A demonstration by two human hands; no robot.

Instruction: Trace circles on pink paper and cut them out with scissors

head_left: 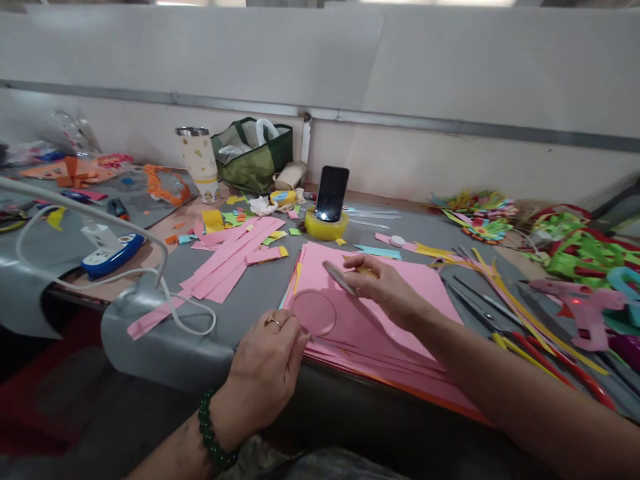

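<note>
A stack of pink paper (pixel 420 293) lies at the table's front edge, with a round outline (pixel 314 312) on the top sheet near its left side. My left hand (pixel 270 360) is closed, thumb and fingers pinched at the stack's near left corner; it wears a ring and a green bead bracelet. Above the sheet, my right hand (pixel 385 287) is closed on a thin greyish disc (pixel 339 278), tilted and seen nearly edge-on. Something slim and yellow (pixel 367 271) also shows between its fingers, too little of it visible to name.
Pink strips (pixel 235 260) and scraps lie left of the stack. A phone (pixel 332 193) stands in a yellow tape roll (pixel 326 225) behind it. Scissors (pixel 500 327) and a pink glue gun (pixel 583 307) lie right. A white cable (pixel 173 307), power strip (pixel 113 255) and tumbler (pixel 197 160) are left.
</note>
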